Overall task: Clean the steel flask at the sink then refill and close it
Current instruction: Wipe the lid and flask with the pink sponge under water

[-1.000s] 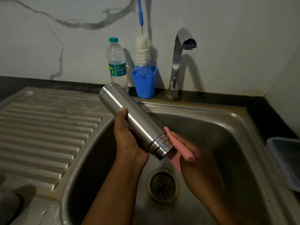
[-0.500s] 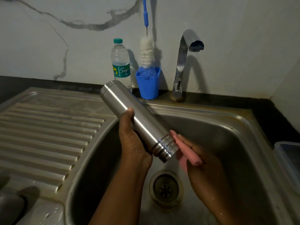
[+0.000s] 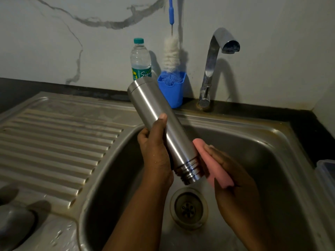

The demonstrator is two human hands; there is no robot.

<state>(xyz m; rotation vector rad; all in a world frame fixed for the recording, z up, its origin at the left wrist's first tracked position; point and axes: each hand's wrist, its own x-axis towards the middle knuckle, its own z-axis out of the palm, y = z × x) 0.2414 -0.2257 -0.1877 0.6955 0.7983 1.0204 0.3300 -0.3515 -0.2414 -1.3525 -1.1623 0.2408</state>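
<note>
Flask (image 3: 161, 131) hasn't really gone anywhere in the last second, it's in the same slant over the sink (image 3: 272, 142), base up toward the back wall, open threaded neck pointing down at the drain (image 3: 188, 208). What did shift is the pink cloth (image 3: 212, 164): a moment ago it only met the neck, now its top end reaches a bit further up the body, pressed against the flask's right side. So I'd say this is the outside wipe moving along the barrel, still early in the cleaning, with rinsing, refilling and closing all left. No cap on the neck, and tap (image 3: 217, 57) isn't running.

Left hand (image 3: 155, 151) grips the flask around the middle from below, thumb lying up along the steel, the other fingers wrapped behind where I can't see them. Right hand (image 3: 233, 180) comes in from lower right, fingers curled round the folded cloth and holding it against the flask near the neck.

Brush (image 3: 171, 53) sits unused in the blue cup (image 3: 172, 91) behind, next to a water bottle (image 3: 140, 58), probably for the inside later.
</note>
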